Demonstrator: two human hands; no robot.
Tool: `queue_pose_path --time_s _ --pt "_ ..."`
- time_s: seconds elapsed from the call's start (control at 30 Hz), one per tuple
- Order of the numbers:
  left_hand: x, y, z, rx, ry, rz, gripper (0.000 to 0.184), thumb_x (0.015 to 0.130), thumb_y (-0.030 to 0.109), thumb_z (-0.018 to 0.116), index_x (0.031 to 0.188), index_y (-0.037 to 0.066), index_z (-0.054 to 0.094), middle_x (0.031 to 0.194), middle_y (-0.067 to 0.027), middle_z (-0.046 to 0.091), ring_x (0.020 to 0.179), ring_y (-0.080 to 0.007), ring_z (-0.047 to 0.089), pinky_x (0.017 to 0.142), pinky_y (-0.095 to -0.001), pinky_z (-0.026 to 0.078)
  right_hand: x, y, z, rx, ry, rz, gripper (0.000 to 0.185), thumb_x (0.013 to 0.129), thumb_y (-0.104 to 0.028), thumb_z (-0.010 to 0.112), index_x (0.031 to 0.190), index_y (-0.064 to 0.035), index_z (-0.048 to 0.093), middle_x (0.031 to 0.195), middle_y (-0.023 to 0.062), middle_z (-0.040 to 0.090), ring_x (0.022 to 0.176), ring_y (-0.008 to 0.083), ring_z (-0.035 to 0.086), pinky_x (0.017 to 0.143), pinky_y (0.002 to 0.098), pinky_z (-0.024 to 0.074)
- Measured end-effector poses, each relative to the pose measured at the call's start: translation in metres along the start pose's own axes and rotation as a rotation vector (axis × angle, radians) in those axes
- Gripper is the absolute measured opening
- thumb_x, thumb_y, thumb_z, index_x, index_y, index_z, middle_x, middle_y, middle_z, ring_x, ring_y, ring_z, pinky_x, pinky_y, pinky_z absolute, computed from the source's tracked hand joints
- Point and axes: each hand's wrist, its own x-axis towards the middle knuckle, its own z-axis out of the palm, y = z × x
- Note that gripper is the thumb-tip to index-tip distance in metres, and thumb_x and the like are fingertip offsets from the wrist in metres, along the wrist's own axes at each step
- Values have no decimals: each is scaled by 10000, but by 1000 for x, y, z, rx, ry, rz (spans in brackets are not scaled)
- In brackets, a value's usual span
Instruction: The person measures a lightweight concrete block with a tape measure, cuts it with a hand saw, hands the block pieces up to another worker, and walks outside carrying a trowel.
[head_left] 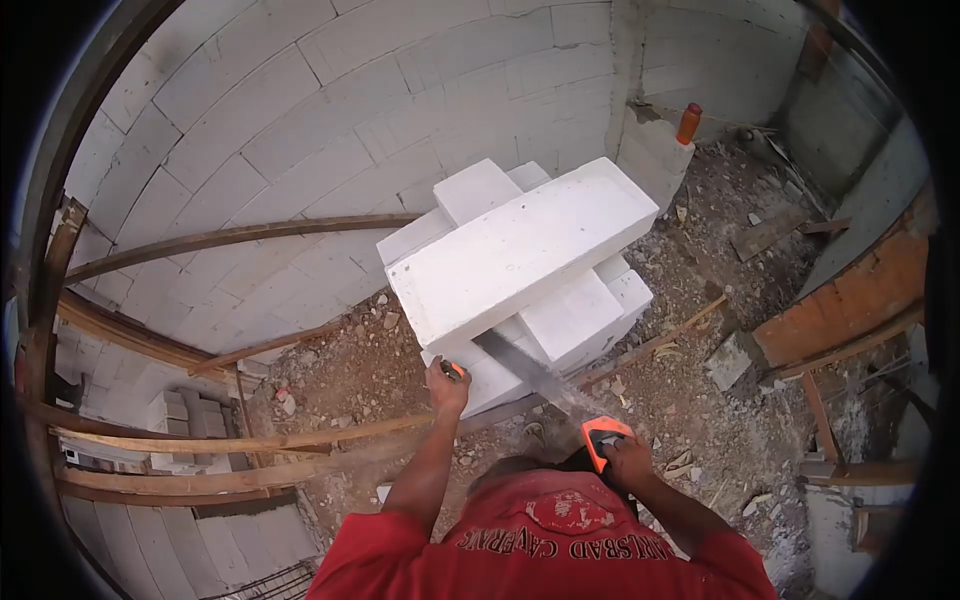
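Gripping the saw (540, 375), right hand (630, 464) wrapped tight; left hand (447, 388) curls round an orange-black item (454, 370), near left; top block (520, 250) shows no cut yet.

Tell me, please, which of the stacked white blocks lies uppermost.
The long white block lying diagonally across the top: its whole upper face shows, while the other white blocks sit lower and are partly hidden.

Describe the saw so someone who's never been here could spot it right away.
Find the stack of white blocks in front of the pale wall. At its near side, the person's right hand grips the saw. Its long grey blade and bright orange handle set it apart from the chunky blocks.
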Motion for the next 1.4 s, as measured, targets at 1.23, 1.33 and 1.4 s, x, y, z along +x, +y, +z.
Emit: queue_pose_path --time_s 1.23,1.33,1.4 --pt "290 125 -73 -1264 -578 -41 737 868 370 774 1427 -28 505 1339 -193 626 1195 -348 624 1033 -474 497 -118 -35 -41 1306 921 1496 157 945 -188 713 875 -78 626 590 -13 551 453 119 503 442 302 385" --pt "291 109 -69 -1178 -554 171 800 834 357 798 1451 -37 475 1338 -186 620 1200 -331 619 1051 -448 489 -106 -59 -57 1225 922 1569 171 951 -203 711 860 -86 625 596 -15 551 456 116 499 443 299 382" --pt "284 110 -81 -1133 -549 284 860 798 334 820 1480 -30 443 1357 -177 606 1222 -321 605 1069 -440 477 -99 -69 -61 1181 930 1601 211 947 -203 723 799 -101 612 593 -15 549 457 119 498 440 302 374"
